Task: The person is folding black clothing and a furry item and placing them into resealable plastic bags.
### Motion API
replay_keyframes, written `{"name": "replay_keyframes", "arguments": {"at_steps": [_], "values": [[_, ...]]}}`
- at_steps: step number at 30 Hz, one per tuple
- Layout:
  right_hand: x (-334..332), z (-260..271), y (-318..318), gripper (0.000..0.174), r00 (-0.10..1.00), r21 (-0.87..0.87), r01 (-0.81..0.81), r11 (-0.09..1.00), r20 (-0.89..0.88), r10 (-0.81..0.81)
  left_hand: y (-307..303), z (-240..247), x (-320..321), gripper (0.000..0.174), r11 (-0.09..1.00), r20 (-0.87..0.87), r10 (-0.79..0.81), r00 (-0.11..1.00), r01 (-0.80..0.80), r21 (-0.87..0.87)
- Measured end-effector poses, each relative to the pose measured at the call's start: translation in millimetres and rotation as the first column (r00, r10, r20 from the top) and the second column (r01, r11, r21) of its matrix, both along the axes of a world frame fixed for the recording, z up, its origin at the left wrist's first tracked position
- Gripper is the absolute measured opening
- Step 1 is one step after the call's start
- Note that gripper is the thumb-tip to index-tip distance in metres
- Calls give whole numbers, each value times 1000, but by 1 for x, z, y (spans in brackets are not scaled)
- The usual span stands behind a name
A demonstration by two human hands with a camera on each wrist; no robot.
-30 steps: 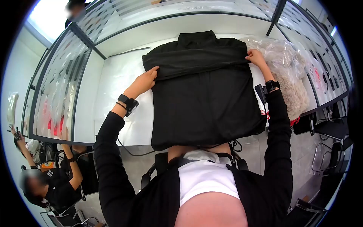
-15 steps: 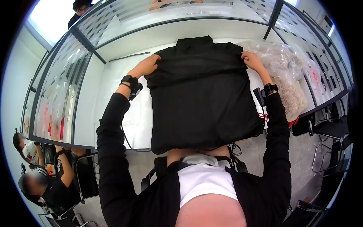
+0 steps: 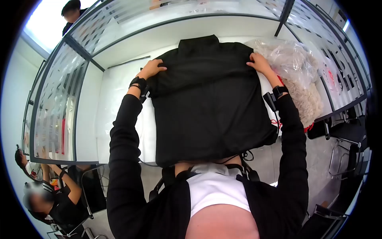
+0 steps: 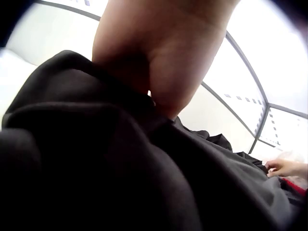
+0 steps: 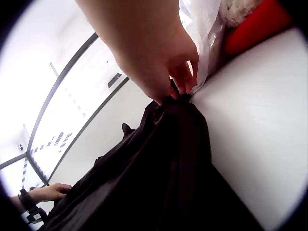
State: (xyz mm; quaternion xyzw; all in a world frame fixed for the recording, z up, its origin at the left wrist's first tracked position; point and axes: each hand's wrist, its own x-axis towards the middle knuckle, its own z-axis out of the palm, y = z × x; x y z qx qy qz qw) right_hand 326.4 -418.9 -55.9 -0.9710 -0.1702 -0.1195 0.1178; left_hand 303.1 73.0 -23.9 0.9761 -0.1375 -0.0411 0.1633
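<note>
A black collared shirt lies spread over the white table, collar at the far end and lower edge at the table's front. At its upper left side, my left hand pinches the cloth between thumb and fingers; in the left wrist view the fingertips are partly hidden by the dark fabric. On the opposite side, near the shoulder, my right hand pinches the shirt's edge. The right wrist view shows the right fingers closed on gathered cloth at that edge.
Right of the shirt lie a clear plastic bag and a beige fluffy item with red parts. Glazed partitions border the table's back and sides. A thin dark strip lies back left. Another person sits at lower left.
My left hand has moved up along the shirt's left side. The loose folded band across the upper shirt has flattened out. My right hand has stayed near the right shoulder.
</note>
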Motion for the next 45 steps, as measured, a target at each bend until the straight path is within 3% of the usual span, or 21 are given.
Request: {"name": "replay_keyframes", "arguments": {"at_steps": [3,5,7,9,11,13,15,17,19,20,24,27,29,30,33,34,37,38,41,45], "values": [[0,7,5,30,996,15,44,999,-79,-43,0,-5,-4,46,998,80,19,997,-24,60],[-4,7,2,29,997,57,-16,998,-69,20,-7,0,-12,51,961,160,39,986,-81,265],[-3,12,-2,27,992,128,-96,987,-69,105,-6,0,-25,50,949,389,-96,916,-33,313],[-4,18,-10,28,989,182,-66,981,-120,89,3,4,-26,49,976,403,-85,911,-5,218],[-6,32,-15,31,983,235,-39,971,-164,79,14,11,-28,54,981,334,-35,942,-32,192],[-10,53,-18,30,976,182,-30,983,-209,69,37,9,-20,59,981,297,8,955,-65,184],[-14,75,-19,29,973,109,-58,992,-217,80,51,23,-16,69,977,114,50,992,-72,202],[-9,101,-18,32,913,-18,-72,997,-405,58,57,38,-20,71,973,34,54,998,-60,224],[-7,127,-11,34,781,-128,-99,987,-624,-3,56,55,-22,72,967,-55,67,996,-51,250],[0,130,-10,35,754,-143,-104,984,-657,-15,55,60,-22,73,967,-77,68,995,-47,251],[33,127,17,41,800,-267,-187,945,-600,-11,51,53,-3,79,966,-156,73,985,-31,259],[51,83,24,51,927,-191,-238,952,-337,164,49,20,15,79,987,-132,1,991,21,162],[54,69,37,60,930,-156,-187,970,-345,124,31,27,13,73,993,-200,10,980,14,120],[53,66,42,70,924,-122,-165,979,-366,110,28,24,11,72,998,-106,30,994,-25,53],[62,49,48,77,962,-192,-121,974,-264,67,19,22,18,72,1000,-105,13,994,-10,22],[66,48,48,79,969,-135,-108,985,-234,75,14,21,19,68,999,-77,30,997,-29,20],[73,45,50,75,951,-165,-101,981,-307,46,8,25,26,57,999,-177,35,984,-30,28],[74,46,51,68,961,-172,-100,980,-273,50,7,24,27,46,998,-235,28,971,-40,-46],[74,52,57,60,948,-192,-115,975,-314,50,4,24,30,42,999,-279,-11,960,-2,-44],[71,59,64,51,931,-148,-189,971,-343,129,5,27,34,40,998,-79,-45,996,42,-39]]}}
